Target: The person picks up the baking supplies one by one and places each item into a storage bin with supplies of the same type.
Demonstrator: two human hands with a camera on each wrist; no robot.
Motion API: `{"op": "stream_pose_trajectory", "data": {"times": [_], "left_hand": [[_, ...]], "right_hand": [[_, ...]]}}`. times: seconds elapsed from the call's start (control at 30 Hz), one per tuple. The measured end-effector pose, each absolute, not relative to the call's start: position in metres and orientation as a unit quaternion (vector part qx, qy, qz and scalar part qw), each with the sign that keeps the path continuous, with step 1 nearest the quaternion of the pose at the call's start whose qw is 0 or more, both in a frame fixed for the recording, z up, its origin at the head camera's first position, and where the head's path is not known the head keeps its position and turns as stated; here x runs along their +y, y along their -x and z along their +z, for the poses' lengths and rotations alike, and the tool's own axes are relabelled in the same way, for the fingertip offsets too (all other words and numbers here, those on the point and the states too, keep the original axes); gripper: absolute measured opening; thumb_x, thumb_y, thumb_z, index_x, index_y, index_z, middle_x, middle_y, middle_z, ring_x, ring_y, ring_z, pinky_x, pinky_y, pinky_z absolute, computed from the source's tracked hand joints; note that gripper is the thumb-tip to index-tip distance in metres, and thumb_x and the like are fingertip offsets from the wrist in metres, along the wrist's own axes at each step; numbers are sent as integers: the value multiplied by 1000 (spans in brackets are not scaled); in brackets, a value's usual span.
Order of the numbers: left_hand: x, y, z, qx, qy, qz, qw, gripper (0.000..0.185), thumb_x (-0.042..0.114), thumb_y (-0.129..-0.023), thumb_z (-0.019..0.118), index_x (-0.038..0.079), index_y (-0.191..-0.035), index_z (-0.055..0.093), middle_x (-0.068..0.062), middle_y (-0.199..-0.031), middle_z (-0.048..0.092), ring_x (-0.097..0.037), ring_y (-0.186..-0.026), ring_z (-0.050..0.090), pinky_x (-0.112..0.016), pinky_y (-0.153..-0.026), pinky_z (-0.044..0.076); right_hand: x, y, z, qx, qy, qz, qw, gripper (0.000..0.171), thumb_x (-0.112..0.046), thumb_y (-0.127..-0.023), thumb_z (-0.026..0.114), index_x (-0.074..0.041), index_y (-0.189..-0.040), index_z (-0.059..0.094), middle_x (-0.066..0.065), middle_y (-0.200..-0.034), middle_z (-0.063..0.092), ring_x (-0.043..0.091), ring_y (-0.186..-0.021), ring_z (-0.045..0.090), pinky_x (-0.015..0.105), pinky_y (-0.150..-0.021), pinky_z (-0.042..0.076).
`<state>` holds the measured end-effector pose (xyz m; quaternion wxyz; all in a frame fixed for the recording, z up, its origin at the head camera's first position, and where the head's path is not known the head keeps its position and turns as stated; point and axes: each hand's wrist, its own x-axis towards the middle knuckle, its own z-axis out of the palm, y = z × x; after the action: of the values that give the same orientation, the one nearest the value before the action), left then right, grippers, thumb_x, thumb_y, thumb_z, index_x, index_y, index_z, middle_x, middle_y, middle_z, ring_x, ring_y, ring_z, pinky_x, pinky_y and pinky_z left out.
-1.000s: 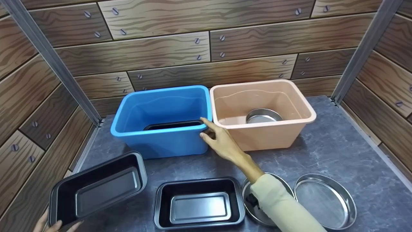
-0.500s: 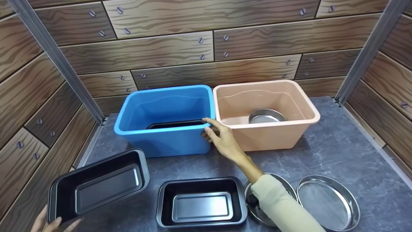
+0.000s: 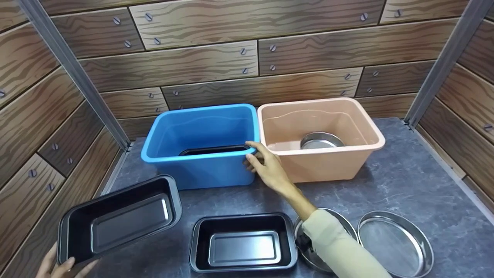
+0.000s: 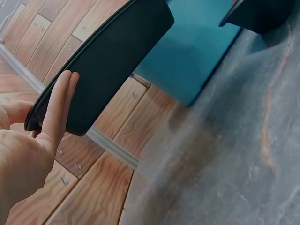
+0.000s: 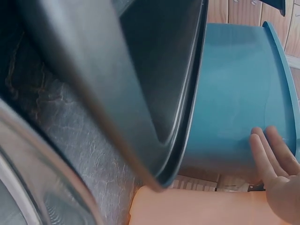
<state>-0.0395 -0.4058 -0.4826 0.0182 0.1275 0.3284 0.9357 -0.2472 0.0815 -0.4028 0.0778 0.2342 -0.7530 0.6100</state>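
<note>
My left hand (image 3: 61,266) grips the near end of a black loaf pan (image 3: 127,224) and holds it tilted above the counter at the left. The left wrist view shows straight fingers (image 4: 61,101) along that pan's outer side. My right hand (image 3: 270,168) is at the front right corner of the blue bin (image 3: 204,170), index fingertip by the rim. Its fingers (image 5: 267,157) look fairly straight in the right wrist view; whether they press on the bin I cannot tell. Another black loaf pan (image 3: 216,150) lies inside the blue bin, mostly hidden by the front wall.
A third black loaf pan (image 3: 244,247) sits on the counter at the front. Right of it are two round metal pans (image 3: 424,247), one partly under my right sleeve (image 3: 339,243). A peach bin (image 3: 316,166) holding a round metal pan (image 3: 322,144) stands beside the blue bin.
The whole scene has shifted slightly to the right in the view. The held loaf pan's far end has risen a little. My right hand stays at the blue bin's corner.
</note>
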Motion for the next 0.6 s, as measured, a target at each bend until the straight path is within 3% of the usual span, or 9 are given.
{"op": "stream_pose_trajectory", "data": {"times": [0.17,0.3,0.5,0.6], "left_hand": [[-405,42,-479,360,-104,927,-7,61,-9,-102,28,27,-150,37,-8,-135,57,-35,-121,58,-51,-99,46],[-393,47,-473,360,-107,925,-63,60,-12,-100,31,20,-151,34,-9,-137,56,-34,-120,58,-51,-96,48],[-368,58,-455,326,-23,926,-191,53,-17,-97,36,7,-143,46,-16,-129,61,-37,-107,65,-53,-83,54],[-357,64,-442,291,-26,932,-213,52,-19,-96,33,2,-141,47,-19,-129,60,-40,-104,65,-55,-80,54]], "right_hand": [[81,247,-404,-758,-227,606,84,34,-4,-99,53,-1,-133,53,30,-90,67,45,-75,67,58,-69,56],[82,247,-404,-758,-225,607,80,34,-4,-99,53,-1,-133,53,29,-90,67,45,-75,66,57,-69,57],[82,251,-404,-765,-221,600,70,35,-3,-99,53,-2,-134,53,28,-92,68,36,-75,69,45,-68,60],[82,262,-416,-760,-219,609,60,34,-6,-99,54,-4,-134,53,26,-93,69,37,-78,68,46,-69,60]]}}
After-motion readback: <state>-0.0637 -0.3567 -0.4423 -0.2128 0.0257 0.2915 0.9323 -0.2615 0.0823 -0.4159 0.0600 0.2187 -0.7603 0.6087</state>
